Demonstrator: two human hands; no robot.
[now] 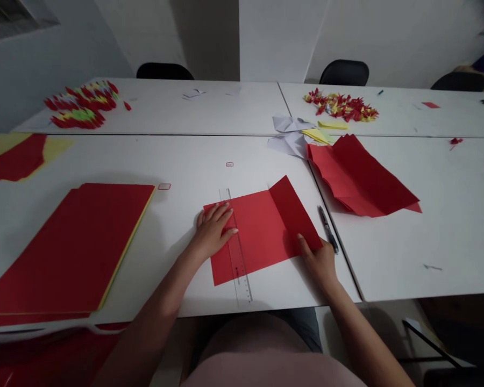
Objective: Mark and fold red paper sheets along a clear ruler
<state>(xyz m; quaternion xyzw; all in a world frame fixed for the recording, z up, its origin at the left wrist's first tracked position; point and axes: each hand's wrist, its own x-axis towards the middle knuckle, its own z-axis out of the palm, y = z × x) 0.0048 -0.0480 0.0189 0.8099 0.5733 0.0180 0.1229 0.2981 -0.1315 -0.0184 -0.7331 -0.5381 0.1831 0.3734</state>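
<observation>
A sheet of red paper point(256, 228) lies on the white table in front of me, its right part bent upward along a crease. A clear plastic ruler point(239, 252) lies across the sheet's left part. My left hand point(213, 232) is laid over the ruler and paper at the far left, fingers stretched out and pressing down. At the sheet's lower right corner, my right hand point(319, 260) grips the raised part, thumb on top and the other fingers underneath. Just right of the sheet, beside that hand, lies a dark pen point(328, 230).
A stack of large red sheets point(76, 242) with yellow edges lies left. Folded red papers point(363, 180) stand right, near white folded papers point(288, 137). Farther back are two piles of small folded pieces, one left point(83, 105), one right point(342, 106). Black chairs point(344, 72) stand behind.
</observation>
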